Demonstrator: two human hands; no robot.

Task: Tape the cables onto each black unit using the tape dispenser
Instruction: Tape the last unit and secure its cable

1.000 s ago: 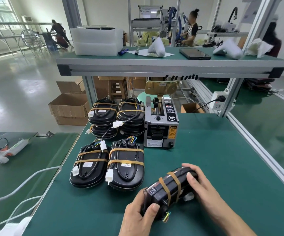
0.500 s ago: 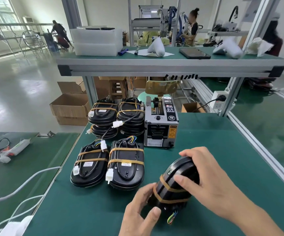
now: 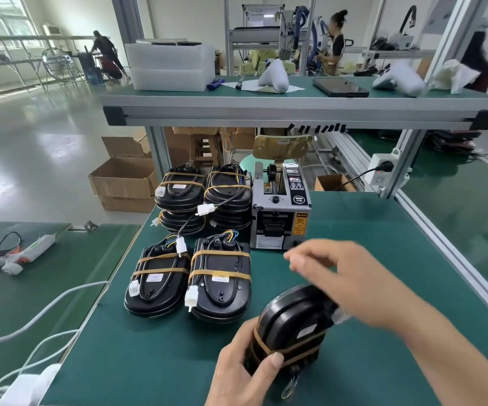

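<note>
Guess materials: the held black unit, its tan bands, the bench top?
Rounded black unit in the left hand: looks like moulded plastic, semi-gloss, with soft highlights on its curved shell. Thin tan bands: probably paper or masking tape, matte and flat. Green bench top: seemingly a rubbery mat, dull even sheen.

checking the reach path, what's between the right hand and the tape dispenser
Only bare green mat between the right hand and the tape dispenser, in the head view.

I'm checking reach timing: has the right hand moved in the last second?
Yes. The right hand has lifted off the held black unit and moved toward the tape dispenser.
</note>
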